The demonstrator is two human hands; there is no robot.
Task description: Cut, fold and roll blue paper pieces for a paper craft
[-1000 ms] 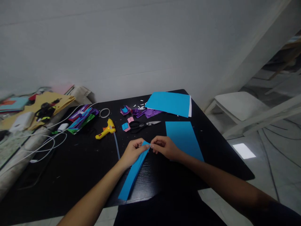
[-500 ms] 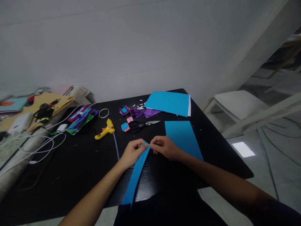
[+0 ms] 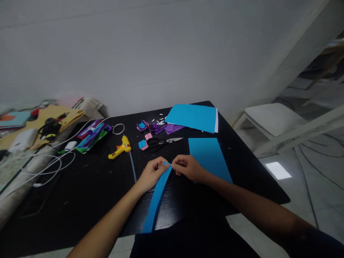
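A long blue paper strip (image 3: 157, 202) runs from my fingers down to the table's near edge, apparently folded lengthwise. My left hand (image 3: 153, 173) pinches its upper end between thumb and fingers. At the strip's top right corner, my right hand (image 3: 186, 167) has thumb and fingertips pressed together on the paper. A blue sheet (image 3: 208, 154) lies flat, partly under my right forearm. Beyond my hands are black-handled scissors (image 3: 166, 142), and to the left lies a yellow glue gun (image 3: 120, 148).
On the black table (image 3: 88, 190) are a blue sheet stack (image 3: 192, 117), purple scraps (image 3: 173, 129), folded pieces (image 3: 143, 144), a grey ring (image 3: 118, 129), coloured papers (image 3: 92, 136) and white cables (image 3: 60, 166). A white chair (image 3: 276, 116) stands right.
The lower part of the blue strip has swung slightly right and looks narrower, with its edges closer together. Both hands stay nearly in place.
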